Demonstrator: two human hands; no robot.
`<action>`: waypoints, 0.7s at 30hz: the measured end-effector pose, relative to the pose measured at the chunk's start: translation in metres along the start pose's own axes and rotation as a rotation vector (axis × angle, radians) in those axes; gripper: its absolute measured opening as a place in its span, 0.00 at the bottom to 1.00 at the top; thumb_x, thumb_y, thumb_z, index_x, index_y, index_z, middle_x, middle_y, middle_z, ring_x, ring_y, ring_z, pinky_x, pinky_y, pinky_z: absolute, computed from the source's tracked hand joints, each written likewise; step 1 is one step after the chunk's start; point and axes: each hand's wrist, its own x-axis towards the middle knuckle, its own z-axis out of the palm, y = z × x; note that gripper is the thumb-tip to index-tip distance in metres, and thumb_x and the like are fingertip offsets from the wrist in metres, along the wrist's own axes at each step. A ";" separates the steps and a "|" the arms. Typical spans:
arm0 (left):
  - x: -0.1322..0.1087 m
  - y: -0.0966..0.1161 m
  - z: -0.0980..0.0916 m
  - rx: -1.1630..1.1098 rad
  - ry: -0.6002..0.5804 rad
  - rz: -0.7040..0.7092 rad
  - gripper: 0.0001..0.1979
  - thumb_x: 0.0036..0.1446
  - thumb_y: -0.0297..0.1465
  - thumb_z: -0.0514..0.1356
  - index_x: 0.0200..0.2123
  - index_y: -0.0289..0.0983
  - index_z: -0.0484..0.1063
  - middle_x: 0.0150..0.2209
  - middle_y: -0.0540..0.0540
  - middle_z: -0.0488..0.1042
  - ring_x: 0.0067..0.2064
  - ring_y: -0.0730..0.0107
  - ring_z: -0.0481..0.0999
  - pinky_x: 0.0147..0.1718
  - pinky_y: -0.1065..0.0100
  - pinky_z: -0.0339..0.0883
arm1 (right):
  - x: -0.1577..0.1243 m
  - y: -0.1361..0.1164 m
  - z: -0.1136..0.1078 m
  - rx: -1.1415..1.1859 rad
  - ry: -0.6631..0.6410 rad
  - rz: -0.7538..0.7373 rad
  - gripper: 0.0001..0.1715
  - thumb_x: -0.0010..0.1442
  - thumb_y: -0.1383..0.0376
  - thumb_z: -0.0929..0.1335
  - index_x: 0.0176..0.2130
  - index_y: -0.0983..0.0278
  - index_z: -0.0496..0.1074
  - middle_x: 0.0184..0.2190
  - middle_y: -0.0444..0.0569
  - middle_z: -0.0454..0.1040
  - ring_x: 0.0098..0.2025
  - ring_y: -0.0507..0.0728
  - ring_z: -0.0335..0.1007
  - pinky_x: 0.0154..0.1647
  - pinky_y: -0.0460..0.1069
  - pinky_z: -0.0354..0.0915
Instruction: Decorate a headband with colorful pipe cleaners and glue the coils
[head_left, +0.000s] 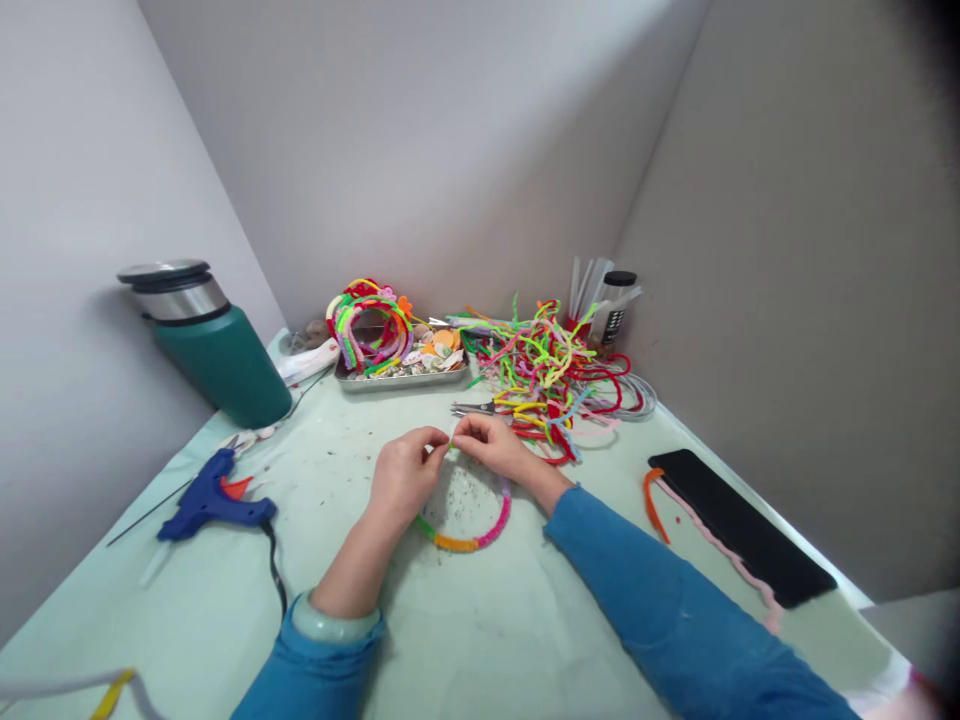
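Had the fuzzy hoop [455, 545] mid-worktop, near side lying flat, far side pinched up between both hands. Gripped a tiny green bit of it in the left hand [406, 470], thumb to fingertip, and pinched right beside that with the right hand [491, 445]. Couldn't make out the exact contact under the tips. Probably held that close together for fine control, letting the worktop support the rest.

Had the glue gun [214, 500] by the left edge, nozzle toward the far edge, likely for easy reach. Scissors [476, 408] just beyond the hands, at the heap of fuzzy sticks [551, 350] near the far right corner. Tray [401, 381] along the far edge, bottle [225, 365] near the far left corner, black slab [742, 525], maybe a phone, along the right edge.

Worked on a pale green worktop [480, 640], specked with dark crumbs inside the hoop. Plain greyish walls [450, 150] on three sides, pretty snug.
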 end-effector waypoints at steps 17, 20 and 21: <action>0.002 -0.004 0.004 -0.107 -0.030 -0.148 0.08 0.49 0.35 0.59 0.30 0.39 0.76 0.28 0.48 0.77 0.28 0.70 0.72 0.30 0.71 0.61 | -0.002 -0.004 -0.001 0.110 -0.041 0.045 0.10 0.55 0.61 0.65 0.29 0.66 0.67 0.21 0.40 0.63 0.21 0.46 0.55 0.21 0.42 0.53; 0.004 -0.004 0.001 -0.268 -0.161 -0.313 0.10 0.47 0.37 0.59 0.28 0.37 0.75 0.22 0.48 0.75 0.21 0.73 0.68 0.21 0.72 0.57 | -0.003 -0.006 -0.003 0.191 -0.105 0.059 0.14 0.58 0.58 0.62 0.29 0.66 0.68 0.21 0.41 0.65 0.20 0.47 0.58 0.21 0.42 0.55; 0.005 -0.004 -0.001 -0.345 -0.202 -0.377 0.11 0.47 0.38 0.59 0.28 0.36 0.75 0.22 0.48 0.75 0.18 0.75 0.65 0.18 0.73 0.55 | -0.003 -0.007 -0.003 0.210 -0.111 0.064 0.16 0.59 0.57 0.61 0.29 0.67 0.68 0.22 0.42 0.66 0.20 0.47 0.60 0.21 0.42 0.56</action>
